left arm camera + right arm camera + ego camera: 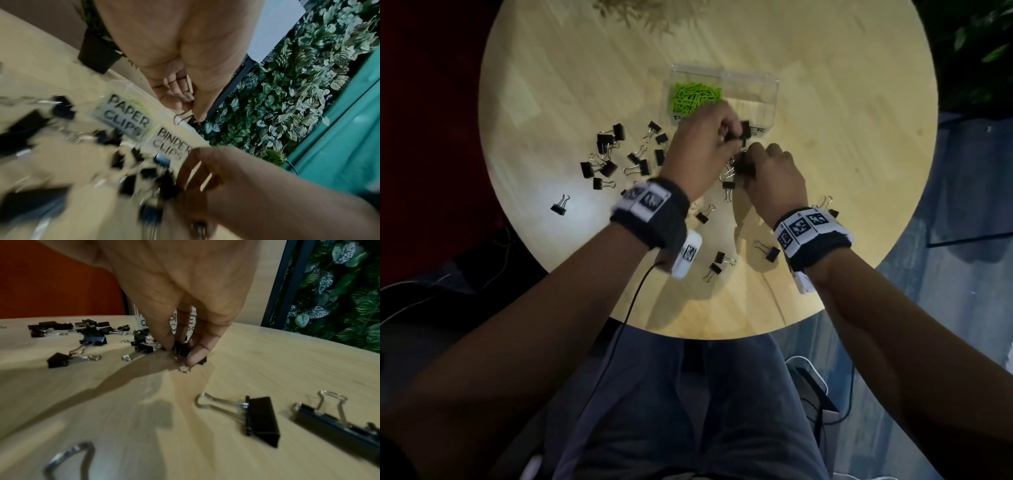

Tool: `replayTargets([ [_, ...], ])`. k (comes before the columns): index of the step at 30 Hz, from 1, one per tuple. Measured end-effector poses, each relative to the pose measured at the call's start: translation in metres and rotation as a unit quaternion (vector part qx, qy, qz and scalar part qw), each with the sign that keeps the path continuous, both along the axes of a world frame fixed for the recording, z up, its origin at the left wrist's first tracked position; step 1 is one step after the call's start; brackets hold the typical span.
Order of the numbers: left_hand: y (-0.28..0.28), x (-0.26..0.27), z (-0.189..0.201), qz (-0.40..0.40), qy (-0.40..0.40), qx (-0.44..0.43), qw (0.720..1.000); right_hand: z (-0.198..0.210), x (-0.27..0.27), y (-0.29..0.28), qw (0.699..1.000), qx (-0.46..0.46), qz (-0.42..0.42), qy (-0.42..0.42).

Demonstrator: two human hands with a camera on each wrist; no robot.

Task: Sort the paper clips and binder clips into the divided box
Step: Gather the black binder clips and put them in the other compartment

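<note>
Looking at the head view, I'd call this roughly half done. The green paper clips (pixel 695 97) are all piled in the left compartment of the clear divided box (pixel 770 89), which sits a bit above the middle of the frame on the round wooden table (pixel 571 85). I can't spot a single loose paper clip anywhere on the wood, so that part seems finished.

The right compartment, the one labelled BINDER CLIPS in the left wrist view, looks pretty much empty apart from whatever the left hand covers. So nearly all of the black binder clips (pixel 616 150) are yet to go in. Most lie scattered at centre-left of the frame, with a few more near the lower middle between the wrists and a couple close to the right wrist.

Left hand (pixel 702 150) is up at the front edge of the box with its fingers curled around a binder clip (pixel 743 132), right by the binder side. Right hand (pixel 774 178) is just below it, down on the table, fingertips pinching another black clip (pixel 182 348) out of a small cluster.

My guess is plenty of back-and-forth trips are left.
</note>
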State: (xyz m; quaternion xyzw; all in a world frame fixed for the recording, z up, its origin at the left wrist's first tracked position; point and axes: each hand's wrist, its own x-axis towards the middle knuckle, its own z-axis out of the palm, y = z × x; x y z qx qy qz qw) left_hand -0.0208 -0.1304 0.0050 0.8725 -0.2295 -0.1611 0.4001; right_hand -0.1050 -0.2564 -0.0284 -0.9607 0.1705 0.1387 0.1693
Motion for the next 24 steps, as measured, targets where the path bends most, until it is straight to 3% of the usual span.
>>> replayTargets([
  [6,-0.041,0.046,0.003,-0.027,-0.033,0.060,0.997,0.000,-0.003,-0.013,0.991,0.096,-0.079,-0.041],
  [12,-0.012,0.007,0.001,-0.009,-0.040,0.065,0.997,-0.001,-0.009,-0.013,0.997,0.065,-0.036,-0.009],
  [15,0.006,-0.030,-0.019,-0.045,0.004,0.176,0.983,-0.006,-0.009,-0.010,0.998,0.053,-0.019,-0.006],
  [18,0.010,-0.049,-0.038,-0.061,-0.021,0.263,0.963,-0.006,-0.005,-0.013,0.998,0.068,-0.013,-0.001],
  [20,0.007,-0.051,-0.043,-0.044,-0.036,0.243,0.968,-0.004,-0.004,-0.018,0.995,0.095,-0.028,0.006],
  [24,0.001,-0.051,-0.046,-0.018,0.008,0.191,0.981,-0.002,-0.002,-0.032,0.988,0.145,-0.056,0.020],
])
